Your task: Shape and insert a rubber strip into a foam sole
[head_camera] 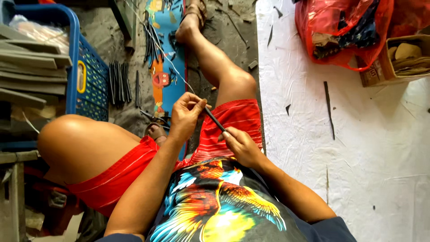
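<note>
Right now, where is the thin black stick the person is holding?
In the head view, the thin black stick sits near the middle, held between the left hand and the right hand, above the red shorts on the lap.

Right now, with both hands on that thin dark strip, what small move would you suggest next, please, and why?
Probably draw the thin dark strip a little further through the left hand. Both it and the right hand already pinch the strip, which slants over the red shorts.

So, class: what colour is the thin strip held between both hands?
Black; the strip shows best in the head view.
</note>
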